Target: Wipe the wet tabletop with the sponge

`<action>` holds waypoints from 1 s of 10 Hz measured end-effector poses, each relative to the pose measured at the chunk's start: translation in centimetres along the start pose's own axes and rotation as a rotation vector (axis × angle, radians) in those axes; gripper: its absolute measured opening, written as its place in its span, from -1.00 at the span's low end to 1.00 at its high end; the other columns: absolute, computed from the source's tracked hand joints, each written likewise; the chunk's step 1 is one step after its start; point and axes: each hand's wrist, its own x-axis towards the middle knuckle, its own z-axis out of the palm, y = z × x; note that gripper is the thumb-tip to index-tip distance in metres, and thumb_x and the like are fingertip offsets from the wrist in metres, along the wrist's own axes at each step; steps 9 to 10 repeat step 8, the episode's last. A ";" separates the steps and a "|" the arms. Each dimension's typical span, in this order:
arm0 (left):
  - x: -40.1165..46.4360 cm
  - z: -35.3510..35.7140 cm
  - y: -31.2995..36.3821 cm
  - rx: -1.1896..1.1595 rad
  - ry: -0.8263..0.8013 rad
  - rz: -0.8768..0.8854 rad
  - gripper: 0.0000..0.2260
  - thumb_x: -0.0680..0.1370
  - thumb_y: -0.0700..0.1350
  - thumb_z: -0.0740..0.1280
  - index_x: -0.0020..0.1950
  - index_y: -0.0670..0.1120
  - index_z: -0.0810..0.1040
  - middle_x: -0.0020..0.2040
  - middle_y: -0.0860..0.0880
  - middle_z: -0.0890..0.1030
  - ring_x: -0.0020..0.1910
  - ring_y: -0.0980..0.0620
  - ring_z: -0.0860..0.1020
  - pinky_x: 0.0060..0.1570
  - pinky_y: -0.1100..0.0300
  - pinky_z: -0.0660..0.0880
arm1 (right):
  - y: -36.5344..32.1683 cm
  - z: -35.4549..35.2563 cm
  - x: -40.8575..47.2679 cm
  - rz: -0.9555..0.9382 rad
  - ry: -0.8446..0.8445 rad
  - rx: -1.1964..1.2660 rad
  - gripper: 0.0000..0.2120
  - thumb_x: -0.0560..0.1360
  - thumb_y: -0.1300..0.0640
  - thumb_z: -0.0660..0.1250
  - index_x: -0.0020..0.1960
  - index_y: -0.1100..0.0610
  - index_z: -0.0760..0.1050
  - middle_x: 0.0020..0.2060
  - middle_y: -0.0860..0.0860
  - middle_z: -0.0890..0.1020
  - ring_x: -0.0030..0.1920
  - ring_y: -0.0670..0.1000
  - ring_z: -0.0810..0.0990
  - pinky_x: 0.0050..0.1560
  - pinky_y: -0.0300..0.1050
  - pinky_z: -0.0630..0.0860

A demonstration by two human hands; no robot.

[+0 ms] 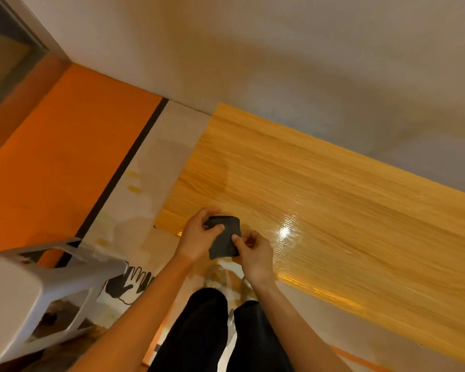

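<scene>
Against a pale wall, the glossy wooden desk shone wet as I held the dark sponge above its near corner, left hand and right hand both pinching it; wiping seemingly awaited pressing it down.

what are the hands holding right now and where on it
Both hands hold the dark sponge above the tabletop corner: left hand grips its upper left end, right hand pinches its right edge.
</scene>
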 end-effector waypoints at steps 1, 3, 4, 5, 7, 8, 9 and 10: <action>1.4 -0.7 0.2 0.088 -0.076 -0.008 -0.56 0.57 -0.34 0.38 0.42 -0.07 0.44 0.16 -0.02 0.54 0.19 -0.07 0.56 0.07 0.15 0.52 | 0.7 1.4 -0.1 -0.018 0.101 -0.047 -0.88 0.51 0.19 0.39 -0.12 0.04 0.47 -0.26 -0.03 0.58 -0.17 0.04 0.60 -0.08 0.03 0.61; 2.6 -0.1 -1.4 0.231 -0.081 0.177 -0.54 0.53 -0.34 0.43 0.39 -0.04 0.49 0.24 -0.02 0.52 0.17 0.01 0.55 0.03 0.33 0.52 | 1.9 2.7 -0.4 -0.082 0.218 -0.060 -0.74 0.47 0.23 0.42 0.11 0.09 0.45 -0.10 -0.04 0.58 -0.11 -0.05 0.60 -0.05 -0.04 0.61; 2.8 0.2 -2.2 0.301 -0.048 0.322 -0.57 0.52 -0.34 0.44 0.35 -0.03 0.53 0.27 0.01 0.47 0.20 0.05 0.53 0.11 0.41 0.49 | 2.6 2.8 -0.6 -0.164 0.231 -0.298 -0.64 0.48 0.20 0.41 0.25 0.09 0.44 0.13 -0.01 0.48 0.02 -0.04 0.55 -0.07 -0.14 0.55; 2.7 0.3 -3.0 0.466 0.015 0.544 -0.67 0.51 -0.34 0.40 0.23 -0.05 0.63 0.26 -0.03 0.42 0.23 0.05 0.46 0.16 0.32 0.42 | 3.0 2.7 -0.6 -0.274 0.257 -0.559 -0.70 0.47 0.19 0.41 0.19 0.09 0.50 0.13 0.02 0.45 0.02 0.00 0.53 -0.21 -0.18 0.45; 2.2 0.1 -4.5 0.728 -0.042 0.737 -0.79 0.56 -0.33 0.35 0.12 -0.14 0.67 0.10 -0.09 0.52 0.14 -0.02 0.48 0.02 0.04 0.56 | 3.7 3.0 -0.6 -0.335 0.282 -0.663 -0.76 0.45 0.21 0.42 0.12 0.15 0.54 0.07 0.11 0.53 0.05 0.12 0.50 0.00 -0.02 0.51; 2.0 0.2 -3.8 0.795 -0.055 0.704 -0.72 0.55 -0.33 0.35 0.23 -0.12 0.64 0.16 -0.12 0.51 0.18 -0.10 0.51 0.10 -0.06 0.56 | 3.6 2.2 -0.5 -0.310 0.257 -0.601 -0.75 0.49 0.17 0.36 0.16 0.15 0.55 0.16 0.10 0.49 0.16 0.10 0.42 0.18 0.01 0.43; 2.0 0.2 -3.8 0.795 -0.055 0.704 -0.72 0.55 -0.33 0.35 0.23 -0.12 0.64 0.16 -0.12 0.51 0.18 -0.10 0.51 0.10 -0.06 0.56 | 3.6 2.2 -0.5 -0.310 0.257 -0.601 -0.75 0.49 0.17 0.36 0.16 0.15 0.55 0.16 0.10 0.49 0.16 0.10 0.42 0.18 0.01 0.43; 2.0 0.2 -3.8 0.795 -0.055 0.704 -0.72 0.55 -0.33 0.35 0.23 -0.12 0.64 0.16 -0.12 0.51 0.18 -0.10 0.51 0.10 -0.06 0.56 | 3.6 2.2 -0.5 -0.310 0.257 -0.601 -0.75 0.49 0.17 0.36 0.16 0.15 0.55 0.16 0.10 0.49 0.16 0.10 0.42 0.18 0.01 0.43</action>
